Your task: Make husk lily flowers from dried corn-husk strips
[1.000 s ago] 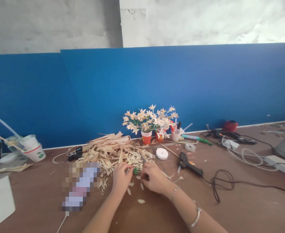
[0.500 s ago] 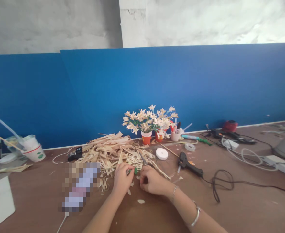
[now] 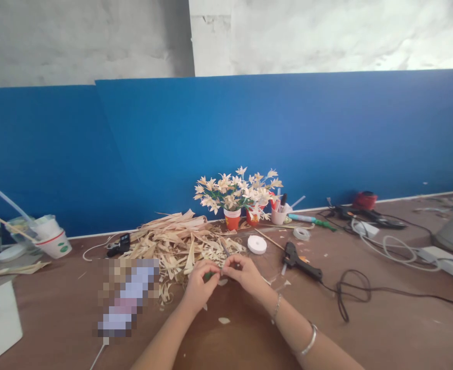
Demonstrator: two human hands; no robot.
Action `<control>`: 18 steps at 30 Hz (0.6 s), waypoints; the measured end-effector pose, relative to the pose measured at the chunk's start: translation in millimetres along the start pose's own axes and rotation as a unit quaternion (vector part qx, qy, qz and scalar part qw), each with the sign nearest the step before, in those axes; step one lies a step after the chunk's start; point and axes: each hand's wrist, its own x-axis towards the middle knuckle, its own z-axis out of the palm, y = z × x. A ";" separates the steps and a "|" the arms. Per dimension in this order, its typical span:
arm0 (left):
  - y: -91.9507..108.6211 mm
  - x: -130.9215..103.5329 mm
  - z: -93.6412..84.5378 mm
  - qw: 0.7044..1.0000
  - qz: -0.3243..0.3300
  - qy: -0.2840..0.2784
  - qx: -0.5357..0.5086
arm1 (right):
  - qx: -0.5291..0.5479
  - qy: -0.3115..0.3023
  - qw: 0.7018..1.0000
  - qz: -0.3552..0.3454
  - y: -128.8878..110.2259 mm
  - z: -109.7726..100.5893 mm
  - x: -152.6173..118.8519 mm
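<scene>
My left hand (image 3: pixel 200 288) is closed around a small green item (image 3: pixel 208 276), mostly hidden behind the fingers; its kind is too small to make out. My right hand (image 3: pixel 246 277) pinches thumb and forefinger together right at the left fingertips. Whatever lies in that pinch is hidden. Just beyond both hands spreads a heap of dry, pale husk strips (image 3: pixel 176 234). A dark, thin tool tip (image 3: pixel 225 250) pokes out behind the right hand. Pale petal-shaped scraps (image 3: pixel 223 320) lie on the brown table near my wrists.
Pale flowers (image 3: pixel 234 192) stand in red paper cups (image 3: pixel 232 220) at the back. To the right are a white roll (image 3: pixel 257 244), a black glue gun (image 3: pixel 301 262) and its looped cable (image 3: pixel 349 293). A white cup (image 3: pixel 56 244) and a blurred-out object (image 3: pixel 128 298) are leftward.
My right hand has moved left and up to meet the left, and its fingers now pinch at the left fingertips. The green item is more covered by my left hand.
</scene>
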 end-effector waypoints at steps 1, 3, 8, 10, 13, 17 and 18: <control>-0.3 0.3 0.2 1.000 -0.002 0.002 -0.004 | 0.005 0.004 1.000 0.003 0.4 0.2 0.2; -1.3 0.9 1.1 1.000 -0.003 0.007 0.000 | 0.015 0.000 1.000 0.006 0.9 0.4 0.6; -2.0 1.2 2.0 0.999 0.005 0.035 0.037 | -0.024 -0.012 1.000 0.001 -1.1 0.6 -0.7; -0.4 0.9 0.8 0.998 0.017 0.037 0.055 | -0.071 0.002 0.997 -0.019 -4.5 0.9 -2.7; 2.7 0.1 -0.9 0.994 0.031 0.029 0.101 | -0.171 0.012 0.982 -0.082 -10.7 1.8 -6.2; 5.6 -1.5 1.4 0.987 0.035 0.037 0.153 | -0.302 0.009 0.938 -0.169 -14.8 3.5 -9.5; 6.1 -1.9 2.8 0.985 0.032 0.045 0.162 | -0.329 0.012 0.926 -0.183 -14.5 4.1 -9.9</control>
